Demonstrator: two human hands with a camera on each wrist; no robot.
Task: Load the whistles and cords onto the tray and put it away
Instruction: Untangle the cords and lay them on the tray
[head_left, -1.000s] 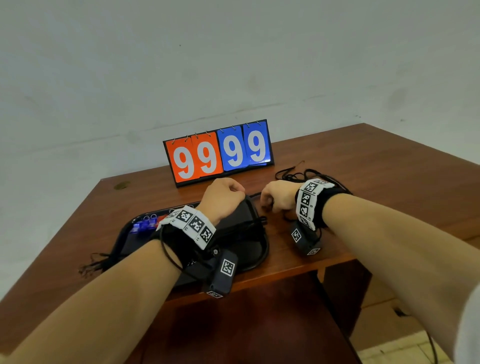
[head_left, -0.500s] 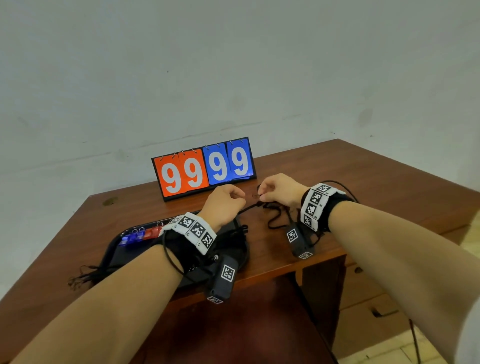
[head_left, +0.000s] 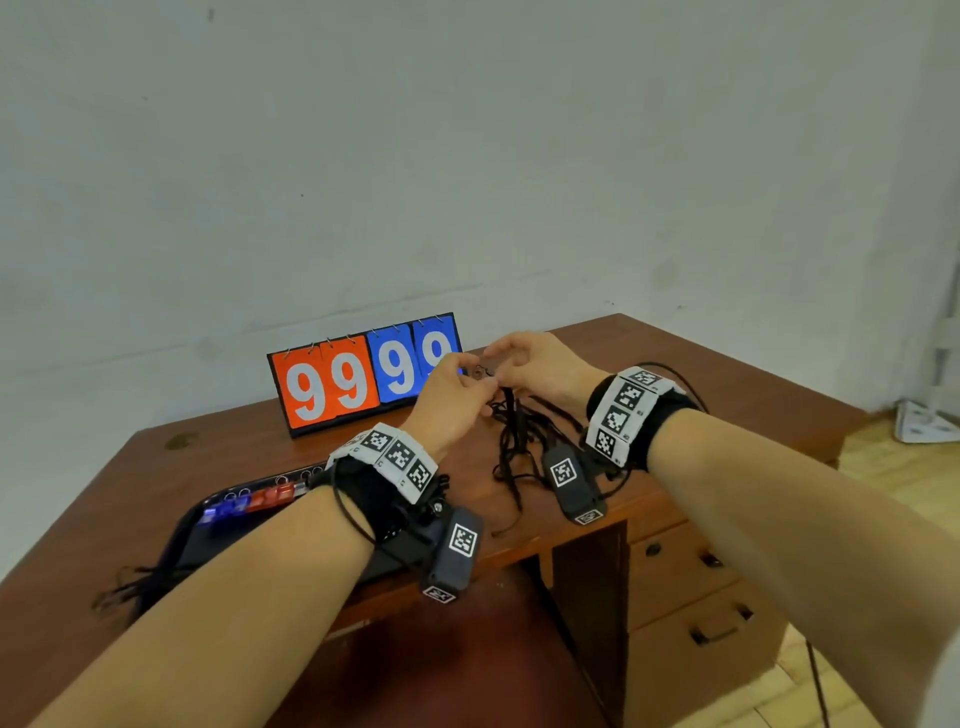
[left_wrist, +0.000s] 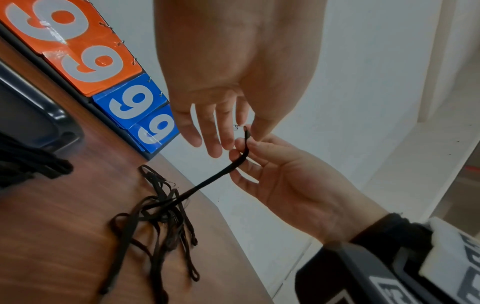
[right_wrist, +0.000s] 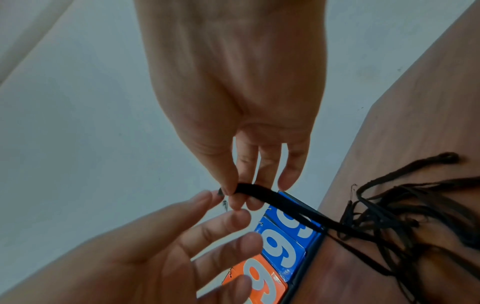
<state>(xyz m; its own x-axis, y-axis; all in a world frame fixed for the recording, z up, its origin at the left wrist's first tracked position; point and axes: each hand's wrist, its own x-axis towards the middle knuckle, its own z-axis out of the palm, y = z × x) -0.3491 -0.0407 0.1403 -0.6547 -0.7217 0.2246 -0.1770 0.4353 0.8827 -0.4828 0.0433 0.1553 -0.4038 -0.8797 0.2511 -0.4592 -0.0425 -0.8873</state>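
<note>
A black tray lies at the desk's front left, with blue whistles and red whistles along its far rim. Black cords hang over the tray's left end. A loose tangle of cords lies right of the tray. My right hand pinches one cord near its end and holds it above the tangle. My left hand meets it, with thumb and finger at the small metal clip on the cord's tip.
A flip scoreboard reading 9999 stands at the desk's back, just behind both hands. Desk drawers sit below the right side. Beyond the right edge are wooden floor and a white stand. A pale wall is behind.
Both hands have risen from the desk by the tray's right end and now hold one cord end up in front of the scoreboard. The tangle trails below.
</note>
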